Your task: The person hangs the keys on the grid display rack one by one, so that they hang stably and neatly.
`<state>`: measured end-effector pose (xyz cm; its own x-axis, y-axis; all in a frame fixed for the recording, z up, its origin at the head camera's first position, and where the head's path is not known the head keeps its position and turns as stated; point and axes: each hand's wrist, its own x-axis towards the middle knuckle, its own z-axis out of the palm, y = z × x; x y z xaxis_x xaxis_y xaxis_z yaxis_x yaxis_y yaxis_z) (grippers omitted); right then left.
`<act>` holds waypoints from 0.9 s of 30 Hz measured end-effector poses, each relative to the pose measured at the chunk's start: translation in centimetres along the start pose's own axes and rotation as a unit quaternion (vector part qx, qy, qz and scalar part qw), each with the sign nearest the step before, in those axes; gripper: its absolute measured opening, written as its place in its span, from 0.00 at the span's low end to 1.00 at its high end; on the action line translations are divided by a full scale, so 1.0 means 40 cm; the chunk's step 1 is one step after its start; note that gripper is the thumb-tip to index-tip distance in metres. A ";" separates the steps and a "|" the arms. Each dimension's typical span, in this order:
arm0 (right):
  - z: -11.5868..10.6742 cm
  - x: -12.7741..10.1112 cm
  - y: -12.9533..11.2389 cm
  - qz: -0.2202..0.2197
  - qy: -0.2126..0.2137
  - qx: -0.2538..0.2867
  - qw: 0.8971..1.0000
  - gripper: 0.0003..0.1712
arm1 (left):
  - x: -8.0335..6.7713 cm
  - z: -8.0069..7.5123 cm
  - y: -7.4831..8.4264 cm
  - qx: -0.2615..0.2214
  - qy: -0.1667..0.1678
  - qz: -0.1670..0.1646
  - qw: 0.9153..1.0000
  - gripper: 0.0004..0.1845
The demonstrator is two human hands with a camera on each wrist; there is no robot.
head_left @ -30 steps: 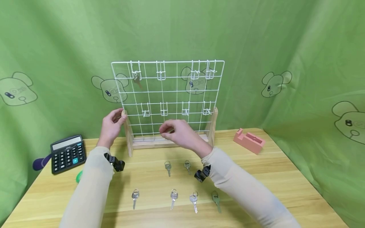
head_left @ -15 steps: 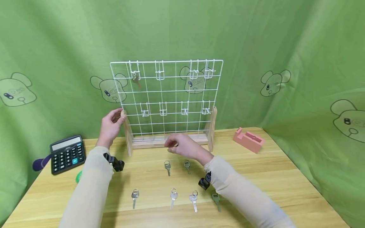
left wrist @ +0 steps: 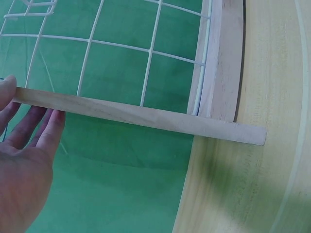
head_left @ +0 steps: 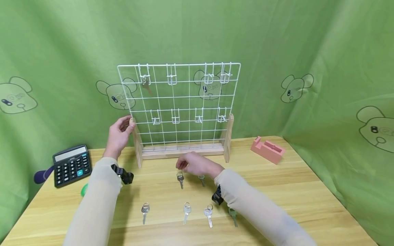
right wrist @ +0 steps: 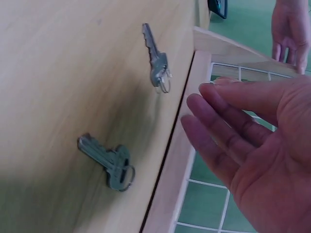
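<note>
A white wire grid rack [head_left: 184,97] stands in a wooden base [head_left: 181,154]. My left hand [head_left: 118,135] holds the top of its left wooden post [left wrist: 121,111], thumb on one side and fingers on the other. One key [head_left: 146,83] hangs on the upper left hook [head_left: 144,76]. With fingers loosely bent and nothing held, my right hand [head_left: 197,164] is low in front of the base. Just below its fingertips lies a key with a ring [right wrist: 158,68]. A second ringed key [right wrist: 116,167] lies beside it, partly under the hand in the head view.
Several more keys lie in a nearer row, among them a silver key [head_left: 145,212] at left and a key [head_left: 233,216] beside the right sleeve. A calculator [head_left: 73,166] stands at left, a green round object [head_left: 84,190] near it. A pink tape dispenser [head_left: 267,150] sits at right.
My right hand has come down from in front of the grid to just above the two rear keys. My left hand has stayed on the post.
</note>
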<state>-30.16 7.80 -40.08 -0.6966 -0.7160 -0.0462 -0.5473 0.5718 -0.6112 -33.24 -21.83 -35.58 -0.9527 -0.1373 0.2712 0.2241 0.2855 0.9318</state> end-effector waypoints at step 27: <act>0.054 0.061 0.035 0.058 -0.002 -0.133 0.989 0.10 | 0.002 0.002 -0.004 -0.006 -0.002 -0.003 1.000 0.26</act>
<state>-31.64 5.98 -42.74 -0.7606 -0.6403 -0.1074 -0.5666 0.7354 -0.3717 -33.36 -21.82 -35.72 -0.9550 -0.1350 0.2643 0.2203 0.2741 0.9361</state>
